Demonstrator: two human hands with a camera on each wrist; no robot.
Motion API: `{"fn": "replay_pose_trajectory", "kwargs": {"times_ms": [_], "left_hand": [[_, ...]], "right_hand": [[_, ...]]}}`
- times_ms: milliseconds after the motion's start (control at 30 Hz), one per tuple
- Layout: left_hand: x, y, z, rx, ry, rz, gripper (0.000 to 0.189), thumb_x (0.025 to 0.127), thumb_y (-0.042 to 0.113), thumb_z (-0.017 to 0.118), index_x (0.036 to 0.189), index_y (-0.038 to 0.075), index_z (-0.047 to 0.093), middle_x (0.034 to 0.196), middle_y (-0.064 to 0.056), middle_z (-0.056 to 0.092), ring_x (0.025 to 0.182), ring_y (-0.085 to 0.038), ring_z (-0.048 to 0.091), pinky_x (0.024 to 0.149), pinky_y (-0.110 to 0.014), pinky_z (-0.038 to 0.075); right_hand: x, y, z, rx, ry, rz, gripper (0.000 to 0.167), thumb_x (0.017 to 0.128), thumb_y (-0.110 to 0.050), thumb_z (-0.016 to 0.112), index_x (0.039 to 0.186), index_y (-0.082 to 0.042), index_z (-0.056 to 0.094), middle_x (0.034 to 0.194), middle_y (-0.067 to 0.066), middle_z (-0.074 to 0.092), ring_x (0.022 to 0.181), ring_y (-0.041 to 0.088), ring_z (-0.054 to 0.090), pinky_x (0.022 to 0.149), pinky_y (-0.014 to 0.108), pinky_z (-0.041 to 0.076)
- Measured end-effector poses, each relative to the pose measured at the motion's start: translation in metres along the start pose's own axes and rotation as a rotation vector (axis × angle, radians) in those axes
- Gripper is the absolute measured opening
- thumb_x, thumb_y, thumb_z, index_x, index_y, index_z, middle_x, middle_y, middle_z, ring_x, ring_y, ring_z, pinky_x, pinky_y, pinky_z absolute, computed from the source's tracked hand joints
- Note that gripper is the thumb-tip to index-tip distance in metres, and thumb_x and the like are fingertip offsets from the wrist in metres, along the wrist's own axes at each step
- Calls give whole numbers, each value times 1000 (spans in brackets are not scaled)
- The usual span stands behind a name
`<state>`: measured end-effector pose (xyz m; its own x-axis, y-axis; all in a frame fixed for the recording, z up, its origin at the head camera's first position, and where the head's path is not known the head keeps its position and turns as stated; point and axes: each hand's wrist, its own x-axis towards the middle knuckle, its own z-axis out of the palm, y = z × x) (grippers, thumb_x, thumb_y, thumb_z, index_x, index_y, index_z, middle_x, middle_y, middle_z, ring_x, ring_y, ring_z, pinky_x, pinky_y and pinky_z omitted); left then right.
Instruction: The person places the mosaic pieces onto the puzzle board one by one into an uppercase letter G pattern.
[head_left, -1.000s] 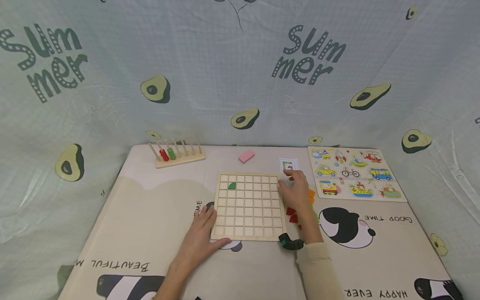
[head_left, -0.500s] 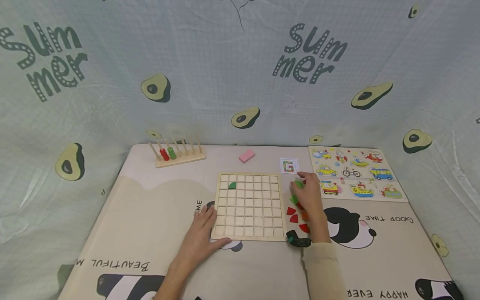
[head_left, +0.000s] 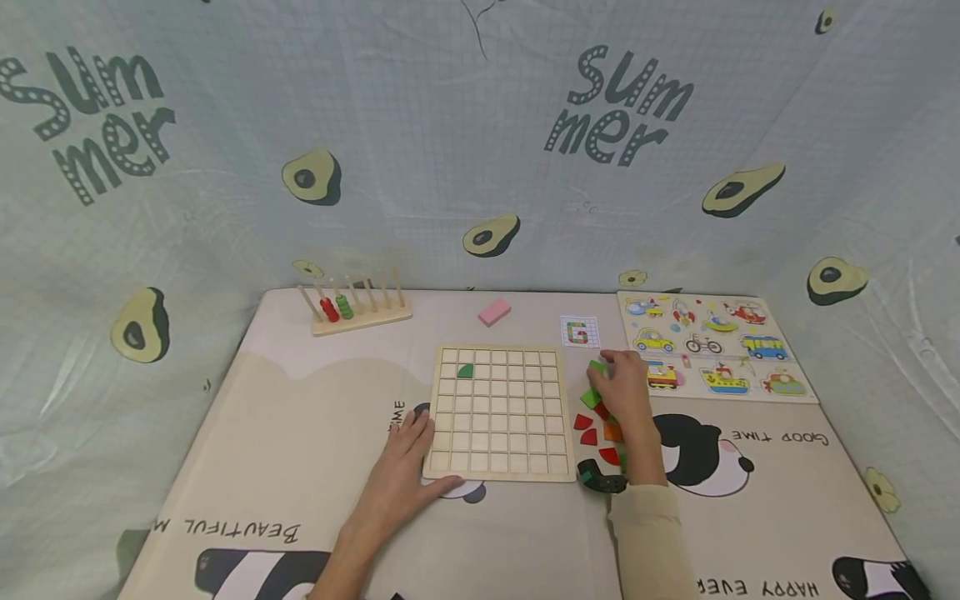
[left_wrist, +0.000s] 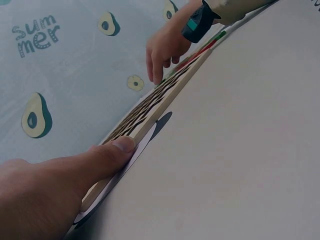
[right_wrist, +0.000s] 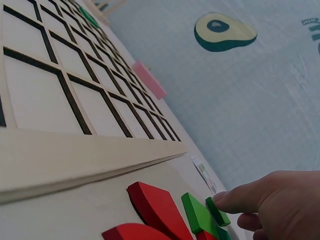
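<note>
My left hand (head_left: 402,462) rests at the near left corner of the square wooden grid board (head_left: 496,482). Its thumb lies against the front edge, and its fingers lie along the left side. One dark green quarter-round piece (head_left: 466,372) sits in an upper left cell. To the right of the board, my right hand (head_left: 624,390) reaches over loose pieces. In the right wrist view its thumb (right_wrist: 231,200) touches a small green block (right_wrist: 217,212). The other fingers are partly hidden. Red pieces (head_left: 583,422), a light green piece (head_left: 590,398) and an orange piece (head_left: 612,431) lie nearby.
A small pattern card (head_left: 580,332) lies beyond the right hand, beside a vehicle puzzle board (head_left: 716,346). A pink block (head_left: 494,312) and a wooden peg counter (head_left: 362,319) with red and green beads stand at the back. A printed curtain (head_left: 480,167) hangs behind the table.
My right hand has moved right from the board's right edge to the loose pieces, uncovering the pattern card. The left hand and board have stayed in place.
</note>
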<state>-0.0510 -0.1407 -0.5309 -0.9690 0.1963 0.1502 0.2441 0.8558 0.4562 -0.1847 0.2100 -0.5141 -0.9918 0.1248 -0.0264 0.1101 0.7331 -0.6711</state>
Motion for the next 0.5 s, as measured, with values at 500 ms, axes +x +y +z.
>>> {"fn": "replay_pose_trajectory", "kwargs": {"times_ms": [500], "left_hand": [[0, 0, 1, 13, 21, 12, 98, 74, 60, 80, 144, -2, 51, 156, -17, 45, 148, -38, 37, 124, -51, 31]], "right_hand": [[0, 2, 4, -102, -7, -29, 41, 98, -19, 64, 134, 0, 61, 132, 27, 50, 115, 39, 41, 93, 48, 53]]}}
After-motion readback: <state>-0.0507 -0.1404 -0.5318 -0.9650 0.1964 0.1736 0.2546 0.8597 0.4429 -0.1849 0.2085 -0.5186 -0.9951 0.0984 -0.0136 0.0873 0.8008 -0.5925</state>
